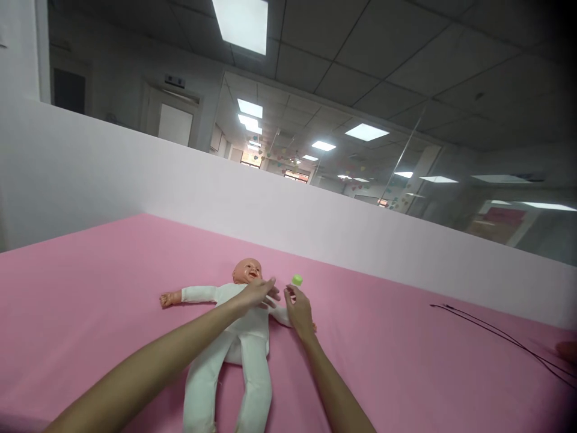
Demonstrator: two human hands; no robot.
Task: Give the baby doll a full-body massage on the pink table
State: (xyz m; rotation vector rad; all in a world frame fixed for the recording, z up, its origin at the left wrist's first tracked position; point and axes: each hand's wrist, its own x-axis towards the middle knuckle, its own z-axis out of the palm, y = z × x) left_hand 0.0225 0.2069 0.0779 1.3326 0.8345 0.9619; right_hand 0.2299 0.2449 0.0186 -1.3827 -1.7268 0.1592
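Note:
A baby doll [246,319] with a cloth body lies on its back, arms spread. Over its chest reaches my left hand [260,293], fingers stretched out and apart, holding nothing. My right hand [299,310] is beside it, above the doll's arm on that side, with the fingers curled around a small white bottle with a light green cap [296,280]. Most of the bottle's body is hidden behind the fingers; the cap shows above them. A gap separates my two hands.
The doll lies on a pink-covered table [383,361]. Thin dark cords [496,334] trail across its right side. A low white wall [270,207] with glass above runs along the back. A blurred reddish shape [567,350] shows at the right edge.

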